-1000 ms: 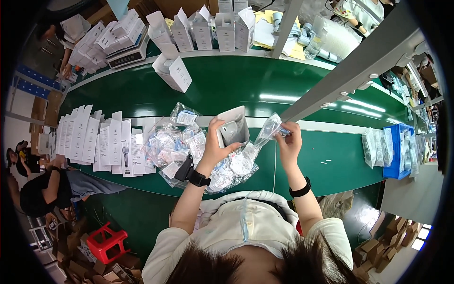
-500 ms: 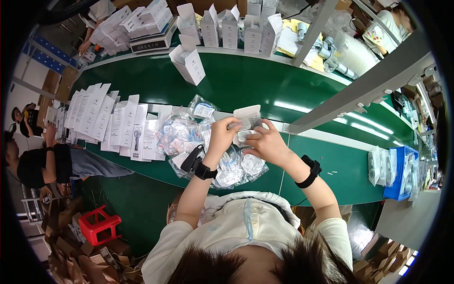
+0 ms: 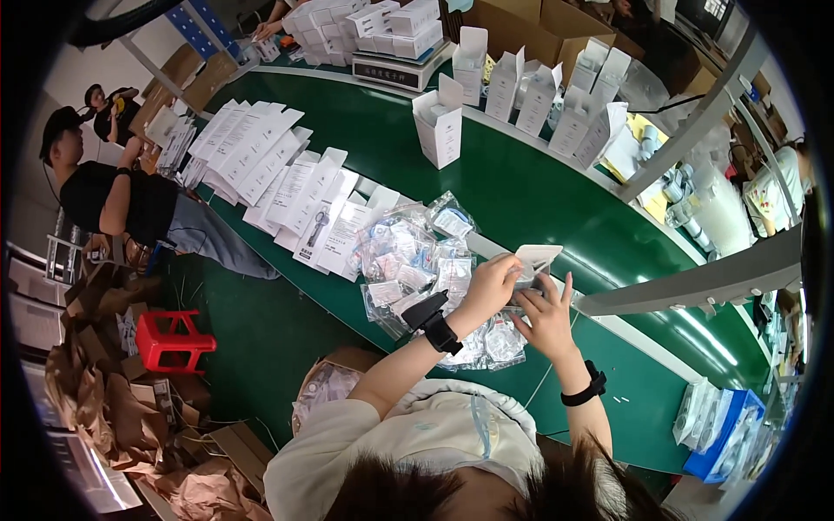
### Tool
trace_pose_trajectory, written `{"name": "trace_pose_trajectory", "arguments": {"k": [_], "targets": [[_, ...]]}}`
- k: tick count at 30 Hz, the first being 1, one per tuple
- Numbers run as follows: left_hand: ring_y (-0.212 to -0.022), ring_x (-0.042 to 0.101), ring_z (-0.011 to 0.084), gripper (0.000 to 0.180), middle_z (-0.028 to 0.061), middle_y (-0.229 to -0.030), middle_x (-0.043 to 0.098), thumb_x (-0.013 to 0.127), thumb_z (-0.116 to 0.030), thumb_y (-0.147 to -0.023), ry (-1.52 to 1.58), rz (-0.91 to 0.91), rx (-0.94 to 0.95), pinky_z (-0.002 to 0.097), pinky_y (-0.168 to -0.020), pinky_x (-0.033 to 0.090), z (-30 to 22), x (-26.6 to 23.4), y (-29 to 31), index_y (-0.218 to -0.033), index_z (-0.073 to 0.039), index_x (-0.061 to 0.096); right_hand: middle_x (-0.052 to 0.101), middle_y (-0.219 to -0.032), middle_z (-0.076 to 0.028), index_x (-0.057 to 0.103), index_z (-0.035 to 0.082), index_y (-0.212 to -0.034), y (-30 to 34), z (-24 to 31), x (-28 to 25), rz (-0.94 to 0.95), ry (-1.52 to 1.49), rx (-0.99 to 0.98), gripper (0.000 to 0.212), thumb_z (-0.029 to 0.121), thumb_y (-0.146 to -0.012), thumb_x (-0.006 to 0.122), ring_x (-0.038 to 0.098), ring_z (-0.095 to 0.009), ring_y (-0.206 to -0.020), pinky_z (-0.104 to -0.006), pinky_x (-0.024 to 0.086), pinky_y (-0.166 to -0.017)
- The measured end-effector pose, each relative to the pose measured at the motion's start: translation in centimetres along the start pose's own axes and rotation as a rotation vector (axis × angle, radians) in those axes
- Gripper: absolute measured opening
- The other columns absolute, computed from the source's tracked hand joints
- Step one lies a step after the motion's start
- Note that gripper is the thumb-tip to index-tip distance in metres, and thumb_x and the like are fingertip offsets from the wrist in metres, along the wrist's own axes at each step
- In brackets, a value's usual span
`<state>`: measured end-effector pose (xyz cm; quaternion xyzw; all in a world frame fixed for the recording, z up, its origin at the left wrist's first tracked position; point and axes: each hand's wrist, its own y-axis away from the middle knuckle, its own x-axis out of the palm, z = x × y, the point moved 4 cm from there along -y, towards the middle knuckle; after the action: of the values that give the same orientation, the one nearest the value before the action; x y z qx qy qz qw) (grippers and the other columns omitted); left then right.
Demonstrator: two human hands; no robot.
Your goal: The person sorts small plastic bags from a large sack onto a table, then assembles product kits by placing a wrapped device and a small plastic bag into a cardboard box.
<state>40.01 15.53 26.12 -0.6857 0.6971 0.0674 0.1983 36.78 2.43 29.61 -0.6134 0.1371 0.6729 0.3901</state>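
A small white carton [image 3: 539, 255] with its lid flap raised is in front of me, over the far edge of a heap of clear plastic packets [image 3: 408, 260]. My left hand [image 3: 493, 285] is closed on the carton's left side. Against the carton's near right side is my right hand [image 3: 547, 321], its fingers spread apart. The carton's inside and lower part are mostly hidden by my hands. Some packets lie directly below both hands, with white and bluish contents showing through the plastic.
Flat white cartons [image 3: 261, 165] lie in overlapping rows at left. An upright open carton [image 3: 439, 130] stands on the green bench, near a scale [image 3: 395, 74] stacked with boxes. A grey metal post [image 3: 686, 286] and a blue bin [image 3: 730, 434] are at right. A co-worker [image 3: 113, 191] sits at left.
The view has swung, so the bench now appears shifted and tilted. My right hand's fingers have spread more at the carton. My left hand keeps its hold on it.
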Motion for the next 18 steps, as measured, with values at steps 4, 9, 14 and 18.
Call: {"name": "trace_pose_trajectory", "arguments": {"k": [4,9,14,18], "targets": [[-0.101,0.052,0.0174,0.029,0.0093,-0.114,0.053,0.063,-0.004,-0.072,0.325,-0.044,-0.023,0.0274,-0.073,0.044,0.2,-3.5,0.6,-0.099,-0.005,0.053,0.046,-0.118,-0.011,0.044,0.008,-0.117,0.7,-3.2,-0.3,-0.436,-0.343,0.177,0.071,0.023,-0.056,0.077,0.037,-0.025,-0.117,-0.0480,0.022,-0.101],[-0.124,0.020,0.0393,0.073,0.0216,-0.132,0.027,0.075,-0.021,-0.061,-0.874,-0.613,0.069,0.0466,-0.099,0.022,6.1,-23.4,-2.3,-0.121,-0.005,0.037,0.039,-0.126,-0.014,0.029,0.006,-0.130,1.1,-6.2,5.7,-0.344,-1.336,0.520,0.097,0.026,-0.051,0.081,0.035,-0.023,-0.120,-0.0387,0.023,-0.102],[-0.128,0.017,0.0339,0.098,0.0141,-0.140,0.016,0.073,-0.032,-0.061,-1.439,-0.176,-0.654,0.0650,-0.090,0.022,19.4,-36.7,0.1,-0.137,-0.014,0.013,0.040,-0.125,-0.010,0.025,-0.001,-0.130,-2.9,-9.0,7.3,-0.289,-1.377,0.596,0.096,0.019,-0.053,0.079,0.039,-0.020,-0.116,-0.0309,0.030,-0.097],[-0.124,0.023,0.0364,0.090,0.0149,-0.140,0.017,0.068,-0.012,-0.066,-1.322,-0.263,-0.420,0.0634,-0.088,0.026,17.3,-32.4,1.0,-0.137,-0.012,0.012,0.046,-0.118,-0.007,0.030,0.005,-0.130,-7.1,-16.5,6.4,-0.770,-1.117,0.656,0.080,0.011,-0.063,0.072,0.045,-0.016,-0.106,-0.0298,0.040,-0.085]]}}
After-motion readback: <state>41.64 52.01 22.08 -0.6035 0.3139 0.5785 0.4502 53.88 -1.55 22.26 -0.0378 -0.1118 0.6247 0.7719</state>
